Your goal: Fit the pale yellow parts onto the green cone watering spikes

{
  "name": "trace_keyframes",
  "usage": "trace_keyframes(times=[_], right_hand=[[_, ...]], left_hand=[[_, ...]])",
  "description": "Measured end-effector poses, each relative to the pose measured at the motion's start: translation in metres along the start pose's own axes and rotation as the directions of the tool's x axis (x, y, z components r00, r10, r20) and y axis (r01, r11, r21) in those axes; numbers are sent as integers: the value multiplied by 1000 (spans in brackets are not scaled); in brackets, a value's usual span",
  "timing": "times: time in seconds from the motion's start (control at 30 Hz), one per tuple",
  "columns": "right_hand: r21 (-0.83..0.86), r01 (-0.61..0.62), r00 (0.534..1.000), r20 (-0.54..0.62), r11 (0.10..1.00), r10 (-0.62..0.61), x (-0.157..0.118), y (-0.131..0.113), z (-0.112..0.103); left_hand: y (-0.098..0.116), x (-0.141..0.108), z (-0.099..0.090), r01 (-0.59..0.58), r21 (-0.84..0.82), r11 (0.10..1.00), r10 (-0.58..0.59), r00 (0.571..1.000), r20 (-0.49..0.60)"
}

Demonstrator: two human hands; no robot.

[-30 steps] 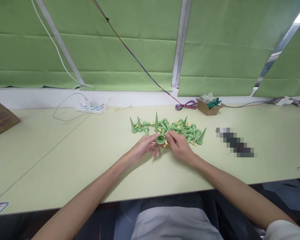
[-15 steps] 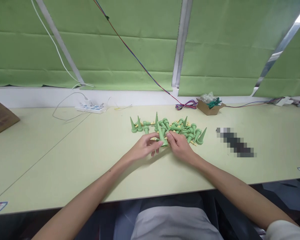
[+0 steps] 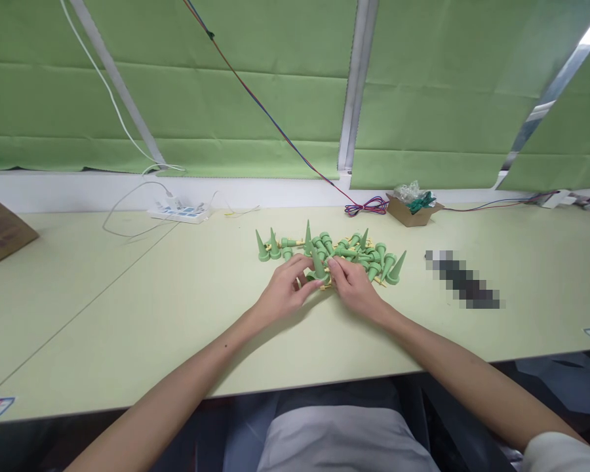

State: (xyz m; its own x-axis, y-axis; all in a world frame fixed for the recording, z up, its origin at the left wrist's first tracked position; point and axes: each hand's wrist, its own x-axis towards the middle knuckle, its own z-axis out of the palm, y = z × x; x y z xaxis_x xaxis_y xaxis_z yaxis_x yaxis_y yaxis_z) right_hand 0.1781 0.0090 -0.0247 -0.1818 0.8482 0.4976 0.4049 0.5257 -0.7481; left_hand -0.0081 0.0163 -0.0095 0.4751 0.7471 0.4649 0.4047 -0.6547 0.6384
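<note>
A green plastic plant watering spike (image 3: 318,265), pointed end up, stands between my two hands. My left hand (image 3: 286,288) is closed round it from the left, thumb at its wide base and fingers partly behind it. My right hand (image 3: 356,284) is pinched shut just to the right of the spike; what its fingertips hold, if anything, is hidden. Behind both hands lies a pile of similar green spikes (image 3: 372,255), several with small yellow parts attached. A few spikes (image 3: 262,248) stand on their bases at the pile's left end, and one (image 3: 397,269) leans at its right.
A small cardboard box (image 3: 409,213) with plastic wrap and green material stands by the wall, beside a coil of red and blue wire (image 3: 368,206). Farther left is a white power strip (image 3: 179,211) with cables. A blurred dark object (image 3: 465,280) lies right on the table.
The spike has moved down slightly and its base now sits lower among the pieces. My left hand has shifted its fingers and thumb around it; my right hand has barely moved.
</note>
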Motion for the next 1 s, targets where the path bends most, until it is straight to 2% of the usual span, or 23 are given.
trace_keyframes(times=[0.2, 0.33, 0.43, 0.6, 0.8, 1.0], right_hand=[[0, -13, 1000, -18, 1000, 13, -1, -2, 2], [-9, -8, 999, -42, 1000, 7, -1, -3, 1], [-38, 5, 999, -54, 999, -7, -1, -3, 0], [-91, 53, 998, -38, 994, -57, -1, -4, 1], [-105, 114, 993, -2, 988, -115, -1, -1, 2], [-108, 122, 993, 2, 987, -122, -1, 0, 2]], left_hand=[[-1, 2, 2, 152, -2, 988, -152, 987, -59], [0, 3, 2, 210, -17, 977, -211, 975, -73], [1, 4, 1, 292, -151, 944, -297, 955, -11], [0, 9, -3, 466, -385, 797, -446, 883, 146], [5, 10, -5, 574, -404, 712, -496, 819, 289], [4, 9, -6, 575, -462, 675, -476, 818, 323]])
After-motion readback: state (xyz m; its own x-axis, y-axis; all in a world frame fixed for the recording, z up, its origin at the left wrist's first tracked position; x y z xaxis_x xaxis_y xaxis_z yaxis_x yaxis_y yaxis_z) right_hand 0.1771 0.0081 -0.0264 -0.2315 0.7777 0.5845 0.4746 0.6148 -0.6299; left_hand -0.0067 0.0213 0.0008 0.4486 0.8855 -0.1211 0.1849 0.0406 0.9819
